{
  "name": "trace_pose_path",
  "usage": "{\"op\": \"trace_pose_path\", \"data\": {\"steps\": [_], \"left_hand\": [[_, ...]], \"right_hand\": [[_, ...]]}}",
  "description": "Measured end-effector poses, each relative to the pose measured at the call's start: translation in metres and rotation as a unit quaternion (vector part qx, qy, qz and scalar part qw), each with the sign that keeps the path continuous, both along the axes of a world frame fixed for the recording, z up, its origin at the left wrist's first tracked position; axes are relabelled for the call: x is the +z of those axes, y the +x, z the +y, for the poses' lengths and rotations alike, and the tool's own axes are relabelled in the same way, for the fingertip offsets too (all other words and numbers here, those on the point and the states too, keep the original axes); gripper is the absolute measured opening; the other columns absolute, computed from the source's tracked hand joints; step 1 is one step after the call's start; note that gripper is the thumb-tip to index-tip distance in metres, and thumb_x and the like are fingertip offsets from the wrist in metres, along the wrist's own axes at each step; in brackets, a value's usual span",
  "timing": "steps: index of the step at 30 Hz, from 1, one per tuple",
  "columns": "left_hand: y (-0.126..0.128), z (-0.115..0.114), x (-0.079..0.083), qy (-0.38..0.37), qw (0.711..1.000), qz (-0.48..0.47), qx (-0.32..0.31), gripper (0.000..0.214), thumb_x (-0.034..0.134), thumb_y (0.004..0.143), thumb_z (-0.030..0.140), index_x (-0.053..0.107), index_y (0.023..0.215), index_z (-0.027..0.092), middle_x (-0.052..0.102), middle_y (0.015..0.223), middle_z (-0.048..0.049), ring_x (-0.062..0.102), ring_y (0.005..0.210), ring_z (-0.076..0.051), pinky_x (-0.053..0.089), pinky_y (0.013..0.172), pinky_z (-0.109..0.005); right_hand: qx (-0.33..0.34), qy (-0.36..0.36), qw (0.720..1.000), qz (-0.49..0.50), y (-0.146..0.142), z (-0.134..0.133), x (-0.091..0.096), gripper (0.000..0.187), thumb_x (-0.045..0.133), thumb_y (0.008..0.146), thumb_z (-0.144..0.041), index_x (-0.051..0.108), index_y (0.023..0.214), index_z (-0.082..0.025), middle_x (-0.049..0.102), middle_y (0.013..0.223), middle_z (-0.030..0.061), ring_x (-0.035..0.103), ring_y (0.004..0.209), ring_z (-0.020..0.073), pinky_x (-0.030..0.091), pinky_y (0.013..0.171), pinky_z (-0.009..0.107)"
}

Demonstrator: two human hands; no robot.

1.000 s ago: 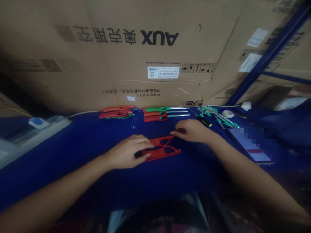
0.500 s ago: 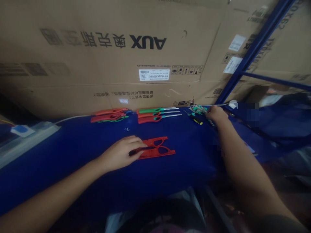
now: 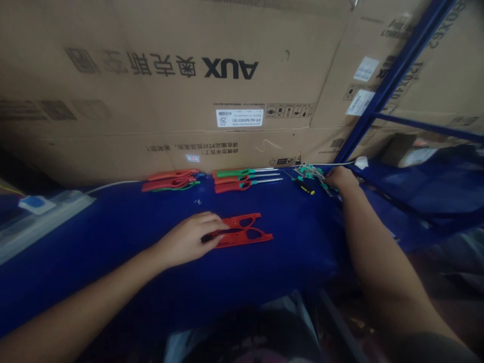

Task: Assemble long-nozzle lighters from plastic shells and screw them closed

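Note:
Two red plastic handle shells (image 3: pixel 245 229) lie side by side in the middle of the blue table (image 3: pixel 113 227). My left hand (image 3: pixel 187 239) rests on their left ends, fingers curled over them and pressing them down. My right hand (image 3: pixel 340 177) is stretched out to the far right. It sits at a heap of small green-handled metal parts (image 3: pixel 312 174). Its fingers are closed around something in the heap that I cannot make out. A small black and yellow screwdriver (image 3: pixel 307 188) lies just left of that hand.
Three finished long-nosed lighters (image 3: pixel 242 179) in green and red lie at the back middle. More red shells (image 3: pixel 170 180) lie to their left. Big cardboard boxes (image 3: pixel 189 85) wall off the back. A blue metal frame (image 3: pixel 393 75) rises at right. A clear tray (image 3: pixel 41 214) stands at left.
My right hand left the red shells and reached to the heap of green parts at the far right, then settled there. My left hand stayed on the shells.

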State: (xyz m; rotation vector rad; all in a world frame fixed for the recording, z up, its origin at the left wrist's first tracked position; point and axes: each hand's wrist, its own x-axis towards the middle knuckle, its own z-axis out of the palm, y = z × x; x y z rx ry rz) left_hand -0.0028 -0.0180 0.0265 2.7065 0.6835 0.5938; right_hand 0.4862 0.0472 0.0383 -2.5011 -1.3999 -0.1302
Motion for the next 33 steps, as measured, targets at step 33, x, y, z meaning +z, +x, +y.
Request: {"op": "trace_pose_path", "data": {"steps": [33], "left_hand": [[-0.02, 0.002, 0.025, 0.039, 0.989, 0.138, 0.025, 0.057, 0.067, 0.085, 0.054, 0.058, 0.134, 0.026, 0.067, 0.116, -0.0067, 0.069, 0.099, -0.025, 0.054, 0.087, -0.035]], "right_hand": [[0.607, 0.125, 0.779, 0.091, -0.184, -0.048, 0.006, 0.016, 0.055, 0.1, -0.032, 0.064, 0.103, -0.019, 0.07, 0.102, 0.0073, 0.065, 0.092, 0.0182, 0.05, 0.083, 0.03]]}}
